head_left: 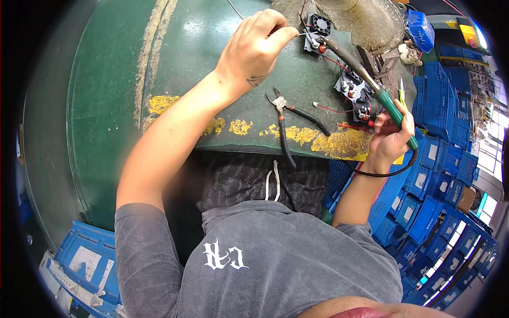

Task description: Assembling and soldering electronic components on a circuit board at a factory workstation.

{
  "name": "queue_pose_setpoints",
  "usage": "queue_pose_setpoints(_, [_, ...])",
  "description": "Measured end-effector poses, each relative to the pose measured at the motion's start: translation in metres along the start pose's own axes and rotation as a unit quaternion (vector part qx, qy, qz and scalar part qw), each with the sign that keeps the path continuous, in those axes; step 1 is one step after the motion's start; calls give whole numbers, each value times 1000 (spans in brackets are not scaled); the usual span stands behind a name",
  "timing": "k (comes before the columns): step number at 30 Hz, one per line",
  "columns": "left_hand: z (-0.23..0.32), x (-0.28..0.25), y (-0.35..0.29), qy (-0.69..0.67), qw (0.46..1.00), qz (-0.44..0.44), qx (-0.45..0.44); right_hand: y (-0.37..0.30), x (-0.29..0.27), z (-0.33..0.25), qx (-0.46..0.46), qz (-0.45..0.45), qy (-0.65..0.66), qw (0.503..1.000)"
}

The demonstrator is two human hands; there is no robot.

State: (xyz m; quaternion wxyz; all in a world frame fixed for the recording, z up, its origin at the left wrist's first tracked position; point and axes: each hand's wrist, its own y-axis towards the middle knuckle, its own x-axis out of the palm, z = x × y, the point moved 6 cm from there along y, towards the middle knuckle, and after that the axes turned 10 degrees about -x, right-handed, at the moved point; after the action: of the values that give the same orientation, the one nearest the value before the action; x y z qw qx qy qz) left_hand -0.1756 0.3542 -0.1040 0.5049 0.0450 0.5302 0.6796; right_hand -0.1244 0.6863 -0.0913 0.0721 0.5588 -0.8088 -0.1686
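My left hand (253,45) is closed, pinching a thin silvery wire (308,34) that looks like solder. The wire's end reaches a small assembly with a black fan (320,24) and red terminals (322,48). Wrapped in my right hand (392,142) is a soldering iron (393,109) with a green handle and a dark metal shaft. Its tip comes up to that assembly beside the wire; whether they touch I cannot tell. More boards with red and black terminals (352,90) lie beneath the iron's shaft. Black-handled cutting pliers (281,103) rest with open jaws between my arms.
The green bench top (207,26) has worn yellow marking along its near edge. A stained, crusted area (374,26) lies at the far right. Blue bins (437,106) are stacked to the right, and a blue crate (87,254) stands at lower left. The iron's black cord (389,174) loops below my right hand.
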Motion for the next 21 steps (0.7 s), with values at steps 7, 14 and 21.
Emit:
queue_pose_setpoints(7, [-1, 1, 0, -6, 1000, 5, -6, -4, 3, 2, 13, 18, 23, 999])
queue_pose_setpoints(14, [-4, 0, 0, 5, 1000, 3, -11, -12, -3, 6, 9, 26, 84, 996])
queue_pose_setpoints(21, [-2, 2, 2, -3, 1000, -6, -10, -24, -35, 3, 13, 70, 142, 987])
